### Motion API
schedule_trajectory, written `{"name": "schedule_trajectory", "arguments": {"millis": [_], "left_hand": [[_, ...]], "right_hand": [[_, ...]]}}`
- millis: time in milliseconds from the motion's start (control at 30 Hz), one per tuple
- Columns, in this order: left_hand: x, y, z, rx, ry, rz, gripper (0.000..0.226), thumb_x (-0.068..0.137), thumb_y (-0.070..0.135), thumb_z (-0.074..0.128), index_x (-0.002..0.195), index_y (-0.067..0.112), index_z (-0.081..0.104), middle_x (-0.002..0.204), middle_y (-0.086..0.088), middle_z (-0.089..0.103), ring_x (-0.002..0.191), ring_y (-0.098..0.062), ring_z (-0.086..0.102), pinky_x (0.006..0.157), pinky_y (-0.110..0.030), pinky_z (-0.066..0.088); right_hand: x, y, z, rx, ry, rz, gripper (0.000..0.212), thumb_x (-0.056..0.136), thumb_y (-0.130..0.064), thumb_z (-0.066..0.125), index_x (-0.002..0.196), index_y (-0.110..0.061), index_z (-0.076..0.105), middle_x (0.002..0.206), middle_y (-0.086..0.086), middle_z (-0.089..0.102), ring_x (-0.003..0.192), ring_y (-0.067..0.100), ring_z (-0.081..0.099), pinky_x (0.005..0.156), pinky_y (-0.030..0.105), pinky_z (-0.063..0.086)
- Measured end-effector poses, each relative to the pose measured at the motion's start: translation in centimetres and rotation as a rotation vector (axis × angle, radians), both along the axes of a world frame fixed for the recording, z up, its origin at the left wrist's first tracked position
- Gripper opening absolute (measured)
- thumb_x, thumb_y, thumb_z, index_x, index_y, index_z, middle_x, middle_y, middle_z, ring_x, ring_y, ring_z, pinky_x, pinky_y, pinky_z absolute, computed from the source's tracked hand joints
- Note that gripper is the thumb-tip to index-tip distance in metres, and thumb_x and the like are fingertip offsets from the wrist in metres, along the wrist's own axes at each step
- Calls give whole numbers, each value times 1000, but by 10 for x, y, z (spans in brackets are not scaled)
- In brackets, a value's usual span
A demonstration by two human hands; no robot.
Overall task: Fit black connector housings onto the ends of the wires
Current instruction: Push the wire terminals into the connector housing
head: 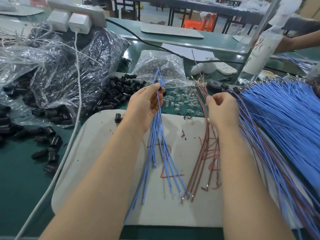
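Note:
My left hand (147, 104) grips a bundle of several blue wires (159, 142); their tips stick up past my fingers and the tails hang down over the white board (97, 153). A small black connector housing (161, 88) sits pinched at my fingertips. My right hand (221, 108) pinches a bunch of brown wires (202, 160) that trail down across the board. A heap of loose black housings (117, 94) lies left of my left hand, and one housing (118, 117) sits on the board's top edge.
A big sheaf of blue wires (284, 118) fans out on the right. Clear plastic bags (57, 70) hold more black parts at left; a bag of clear bulbs (161, 66) lies behind, loose bulbs (183, 101) in front. A white cable (76, 108) crosses the green mat. Another person's arm (294, 42) shows at far right.

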State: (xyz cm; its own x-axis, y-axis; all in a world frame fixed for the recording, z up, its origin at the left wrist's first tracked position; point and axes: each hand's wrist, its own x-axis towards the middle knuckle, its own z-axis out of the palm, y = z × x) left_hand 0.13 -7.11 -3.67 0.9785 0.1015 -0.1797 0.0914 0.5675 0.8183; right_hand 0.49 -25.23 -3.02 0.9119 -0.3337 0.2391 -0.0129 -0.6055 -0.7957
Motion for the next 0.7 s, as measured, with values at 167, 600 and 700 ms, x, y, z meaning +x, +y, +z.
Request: {"name": "schedule_trajectory", "arguments": {"millis": [167, 600, 700], "left_hand": [[-9, -8, 6, 138, -179, -315, 6, 89, 12, 58, 94, 13, 62, 99, 0, 70, 91, -12, 66, 87, -28, 52], [-8, -16, 4, 135, -193, -158, 11, 92, 1, 52, 91, 2, 63, 84, -6, 68, 81, -13, 61, 92, -34, 45], [-4, -9, 3, 69, -170, -69, 15, 92, 5, 54, 84, 11, 64, 79, 3, 71, 78, -6, 62, 76, -20, 47]], "right_hand": [[-6, 11, 17, 739, -197, 264, 13, 96, -6, 51, 90, -15, 57, 71, -2, 62, 50, 3, 49, 50, 15, 42], [-11, 30, 4, 336, 310, 548, 29, 97, -36, 51, 86, -16, 69, 79, -1, 72, 46, 6, 40, 50, 20, 36], [-17, 33, 3, 367, 464, 810, 19, 96, -19, 53, 86, -13, 67, 70, -2, 70, 44, 4, 41, 43, 14, 35]]}}
